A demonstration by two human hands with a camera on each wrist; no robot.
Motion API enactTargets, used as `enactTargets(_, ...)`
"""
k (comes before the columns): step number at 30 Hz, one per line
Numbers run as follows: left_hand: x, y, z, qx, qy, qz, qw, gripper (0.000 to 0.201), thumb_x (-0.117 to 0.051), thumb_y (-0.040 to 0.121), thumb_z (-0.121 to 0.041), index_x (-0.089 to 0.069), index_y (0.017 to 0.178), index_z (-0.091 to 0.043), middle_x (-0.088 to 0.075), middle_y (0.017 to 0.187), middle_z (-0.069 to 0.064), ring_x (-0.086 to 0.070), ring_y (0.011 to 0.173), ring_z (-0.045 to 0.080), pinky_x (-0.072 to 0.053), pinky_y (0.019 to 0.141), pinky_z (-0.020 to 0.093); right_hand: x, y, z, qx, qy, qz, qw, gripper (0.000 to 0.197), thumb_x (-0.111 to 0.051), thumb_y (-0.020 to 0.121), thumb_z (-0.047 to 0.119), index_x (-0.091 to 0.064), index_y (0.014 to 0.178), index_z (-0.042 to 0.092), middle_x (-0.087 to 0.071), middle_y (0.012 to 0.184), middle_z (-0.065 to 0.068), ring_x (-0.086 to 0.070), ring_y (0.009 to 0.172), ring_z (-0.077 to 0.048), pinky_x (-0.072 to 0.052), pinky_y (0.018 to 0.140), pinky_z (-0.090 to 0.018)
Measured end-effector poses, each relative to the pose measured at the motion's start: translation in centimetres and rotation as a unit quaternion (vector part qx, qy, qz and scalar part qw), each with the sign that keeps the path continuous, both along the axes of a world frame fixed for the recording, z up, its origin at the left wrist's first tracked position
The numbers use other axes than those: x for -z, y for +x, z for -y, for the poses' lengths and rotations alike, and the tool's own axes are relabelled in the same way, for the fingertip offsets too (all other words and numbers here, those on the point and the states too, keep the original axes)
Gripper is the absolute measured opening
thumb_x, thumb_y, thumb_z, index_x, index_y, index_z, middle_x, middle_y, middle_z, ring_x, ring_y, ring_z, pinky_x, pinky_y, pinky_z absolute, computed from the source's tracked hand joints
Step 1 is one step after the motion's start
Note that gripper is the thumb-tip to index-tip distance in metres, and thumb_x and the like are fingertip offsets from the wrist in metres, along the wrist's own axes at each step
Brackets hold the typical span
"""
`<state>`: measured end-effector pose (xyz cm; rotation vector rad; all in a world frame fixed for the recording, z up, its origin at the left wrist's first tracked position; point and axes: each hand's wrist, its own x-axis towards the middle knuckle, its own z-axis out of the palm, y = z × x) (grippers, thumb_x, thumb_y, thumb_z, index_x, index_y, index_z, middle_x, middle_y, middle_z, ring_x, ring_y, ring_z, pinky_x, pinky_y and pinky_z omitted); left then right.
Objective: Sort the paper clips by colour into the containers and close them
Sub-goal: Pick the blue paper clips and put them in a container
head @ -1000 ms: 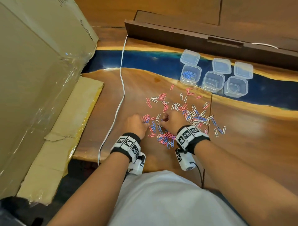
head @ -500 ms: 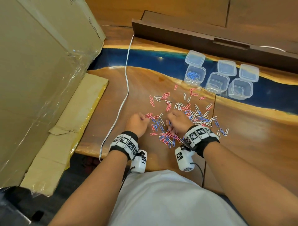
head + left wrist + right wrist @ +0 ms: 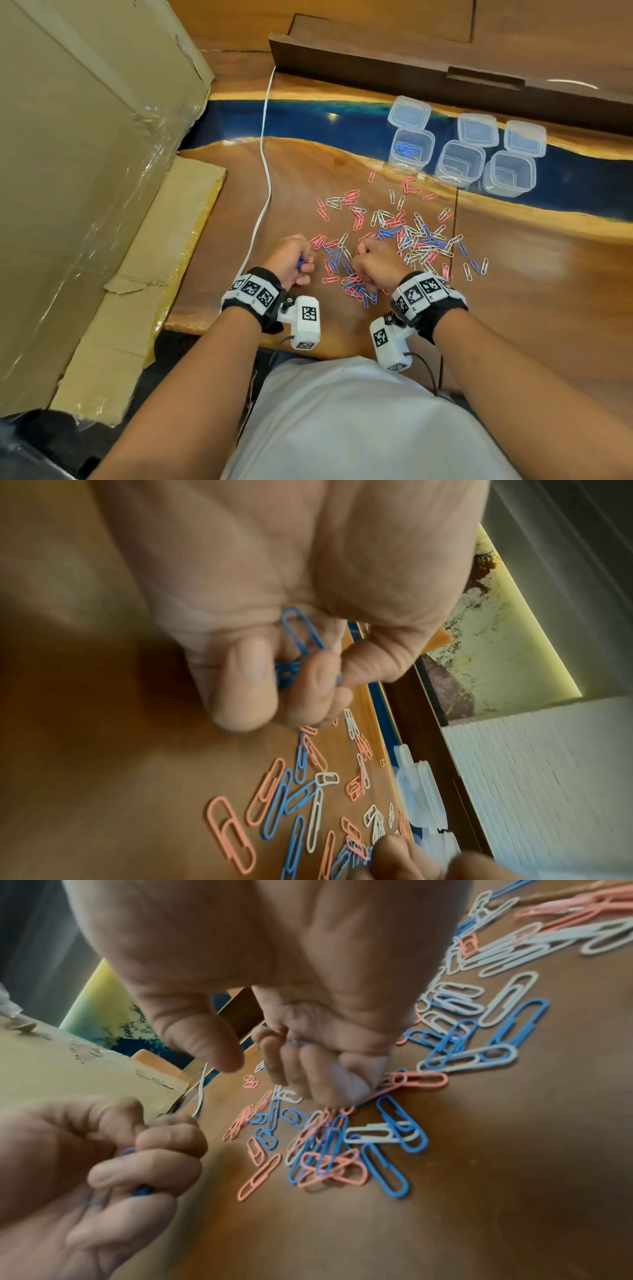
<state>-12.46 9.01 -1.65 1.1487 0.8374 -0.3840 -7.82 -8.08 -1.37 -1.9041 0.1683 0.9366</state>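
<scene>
Pink, white and blue paper clips (image 3: 394,240) lie scattered on the wooden table (image 3: 531,291). My left hand (image 3: 298,263) sits at the pile's left edge, fingers curled round a bunch of blue clips (image 3: 299,639). My right hand (image 3: 368,260) is fisted over the near middle of the pile, knuckles on the clips; a thin blue clip (image 3: 296,1042) shows between its curled fingers. At the back right stand three clear open containers: the left one (image 3: 399,161) holds blue clips, the middle (image 3: 460,162) and right one (image 3: 509,173) look empty. Their lids (image 3: 477,130) lie behind them.
A big cardboard box (image 3: 85,171) wrapped in film fills the left, with flat cardboard (image 3: 144,274) beside the table. A white cable (image 3: 265,171) runs down the table's left part. A dark wooden ledge (image 3: 411,75) borders the back.
Both hands have stayed at the near side of the pile. The left hand has turned slightly so the blue clips in its palm show. The right hand has shifted a little.
</scene>
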Motion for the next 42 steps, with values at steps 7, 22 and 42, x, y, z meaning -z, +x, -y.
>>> enactTargets(7,0.2,2.5,-0.8,0.186,0.183,0.043,0.965,0.028,-0.066,0.082,-0.012,-0.049,0.063,-0.022,-0.035,0.047,-0.008,-0.027,0.036,0.008,-0.021,0.04,0.016,0.9,-0.9,-1.1,-0.105,-0.203,0.185,0.956,0.028,-0.067,0.079,0.027,-0.046,0.064,0.017,-0.054,0.062,-0.002,-0.05,0.06,-0.022,-0.038,0.057,-0.03)
enactTargets(22,0.2,5.3,-0.6,0.589,0.487,0.154,0.626,0.006,-0.061,0.085,-0.017,-0.061,0.079,-0.018,-0.065,0.082,0.002,-0.06,0.081,0.024,-0.04,0.065,0.028,0.4,-0.9,-2.8,-0.208,-0.296,0.174,0.916,0.02,-0.055,0.084,0.014,-0.048,0.066,0.01,-0.049,0.063,-0.005,-0.055,0.072,-0.031,-0.042,0.063,-0.03)
enactTargets(42,0.6,1.4,-0.8,0.187,0.043,0.033,0.981,0.035,-0.024,0.066,0.014,-0.053,0.071,-0.004,-0.039,0.053,0.007,-0.029,0.041,0.014,-0.021,0.041,0.015,-0.6,0.0,-1.5,-0.284,-0.239,0.211,0.904,0.03,-0.041,0.092,0.024,-0.049,0.069,0.006,-0.048,0.066,-0.01,-0.049,0.067,-0.027,-0.037,0.055,-0.031)
